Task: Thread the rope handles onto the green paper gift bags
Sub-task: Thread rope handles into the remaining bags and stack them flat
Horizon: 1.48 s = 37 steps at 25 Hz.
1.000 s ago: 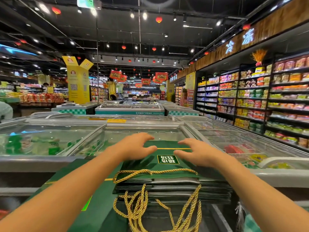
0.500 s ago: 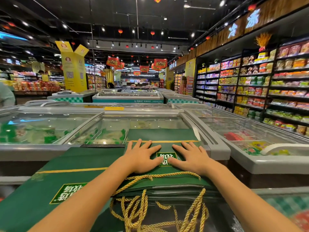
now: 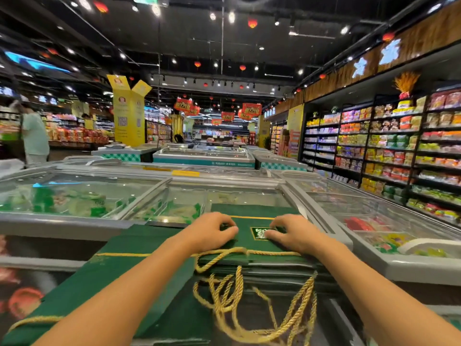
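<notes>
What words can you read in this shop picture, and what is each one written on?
"冷冻" (blurry, so only probably): lit wall sign above the shelves.
The label on the top green bag: blurred, partly under the right hand.
Red hanging banners: too blurred to read.
Yellow pillar: print and codes too small.
Far freezer's front strip: too small.

- The scene is viewed through a single wide-angle camera worn at head height, faced forward and tilted down.
- Both bare forearms are seen entering from the bottom edge, with the left hand (image 3: 212,232) and the right hand (image 3: 294,233) close below the lens.
- The stack of flat dark-green paper gift bags (image 3: 244,237) with twisted gold rope handles (image 3: 269,252) is framed in the near foreground.
- Farther off, glass-lidded grey chest freezers (image 3: 62,222) are looked across, and black shelving of packaged goods (image 3: 399,151) is taken in at the right.
</notes>
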Each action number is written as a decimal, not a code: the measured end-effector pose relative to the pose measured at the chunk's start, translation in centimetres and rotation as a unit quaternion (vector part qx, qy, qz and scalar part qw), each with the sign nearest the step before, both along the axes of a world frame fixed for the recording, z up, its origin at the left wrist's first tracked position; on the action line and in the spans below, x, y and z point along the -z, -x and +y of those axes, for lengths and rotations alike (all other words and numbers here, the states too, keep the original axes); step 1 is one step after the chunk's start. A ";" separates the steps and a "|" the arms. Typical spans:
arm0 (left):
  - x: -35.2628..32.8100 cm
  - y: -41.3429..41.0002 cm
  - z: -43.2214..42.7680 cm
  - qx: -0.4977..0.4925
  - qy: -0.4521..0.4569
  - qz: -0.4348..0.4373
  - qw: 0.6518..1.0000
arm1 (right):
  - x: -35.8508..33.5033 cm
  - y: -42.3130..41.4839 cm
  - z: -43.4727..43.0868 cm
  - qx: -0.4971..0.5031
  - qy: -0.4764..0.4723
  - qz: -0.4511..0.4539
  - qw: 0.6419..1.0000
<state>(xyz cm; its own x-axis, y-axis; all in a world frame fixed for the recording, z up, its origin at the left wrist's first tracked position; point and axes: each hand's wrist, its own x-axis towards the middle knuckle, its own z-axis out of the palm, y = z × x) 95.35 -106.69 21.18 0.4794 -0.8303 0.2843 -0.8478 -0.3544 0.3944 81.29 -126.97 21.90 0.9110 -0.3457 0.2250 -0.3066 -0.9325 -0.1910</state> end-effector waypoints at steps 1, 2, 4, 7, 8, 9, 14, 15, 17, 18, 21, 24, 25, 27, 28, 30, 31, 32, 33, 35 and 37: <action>-0.6 0.1 2.2 -0.011 0.036 0.011 0.999 | -1.0 0.1 1.6 -0.017 0.005 -0.041 0.999; -0.8 0.1 4.7 -0.026 0.056 0.013 0.998 | -1.8 0.2 3.6 -0.044 0.002 -0.079 0.996; -0.3 0.0 9.7 -0.054 0.050 0.005 0.997 | -2.7 0.2 8.4 -0.110 -0.007 -0.125 0.986; 1.9 -0.2 16.9 -0.096 0.009 -0.013 0.995 | -1.9 -0.2 15.3 -0.205 0.014 -0.140 0.969; 2.6 -0.2 19.0 -0.111 0.000 -0.022 0.994 | -1.1 -0.4 17.2 -0.232 0.029 -0.131 0.963; 3.4 0.1 21.2 -0.125 -0.008 -0.028 0.992 | -0.1 -0.6 19.1 -0.258 0.042 -0.117 0.958; 6.8 1.7 29.1 -0.164 -0.005 -0.002 0.986 | 5.4 -0.5 23.7 -0.274 0.059 -0.001 0.960; 7.5 2.0 30.0 -0.162 -0.005 -0.002 0.987 | 6.6 -0.3 23.7 -0.258 0.062 0.027 0.964; 9.0 2.3 30.9 -0.153 -0.009 -0.023 0.988 | 8.6 0.3 23.5 -0.232 0.074 0.047 0.969; 9.6 2.2 31.1 -0.149 -0.005 -0.042 0.988 | 9.3 0.6 23.5 -0.226 0.068 0.039 0.971; 10.7 2.1 31.3 -0.144 0.031 -0.093 0.985 | 11.3 1.2 23.7 -0.214 0.015 -0.032 0.976; 10.7 2.7 31.1 -0.135 0.094 -0.168 0.972 | 12.6 1.5 24.1 -0.196 0.058 -0.134 0.970; 10.5 3.2 31.1 -0.131 0.116 -0.192 0.966 | 13.0 1.6 24.1 -0.199 0.081 -0.187 0.959; 10.3 4.6 31.8 -0.133 0.146 -0.222 0.955 | 13.3 2.2 24.3 -0.219 0.120 -0.258 0.933; 10.7 5.4 32.3 -0.137 0.154 -0.231 0.951 | 13.5 2.8 24.4 -0.233 0.134 -0.274 0.923; 12.1 7.3 33.4 -0.151 0.161 -0.228 0.948 | 14.1 4.3 24.8 -0.260 0.137 -0.280 0.914; 13.0 8.1 33.9 -0.158 0.166 -0.220 0.948 | 14.3 5.1 25.0 -0.273 0.122 -0.270 0.915; 13.8 8.9 34.4 -0.166 0.172 -0.207 0.949 | 14.5 5.8 25.0 -0.280 0.104 -0.260 0.918; 14.3 9.4 34.6 -0.170 0.178 -0.192 0.950 | 14.6 6.2 24.9 -0.276 0.088 -0.249 0.924; 14.7 10.0 34.5 -0.172 0.193 -0.156 0.954 | 14.6 6.4 24.1 -0.246 0.057 -0.224 0.941; 14.4 10.5 34.0 -0.181 0.219 -0.117 0.952 | 14.4 6.4 23.3 -0.230 -0.017 -0.195 0.953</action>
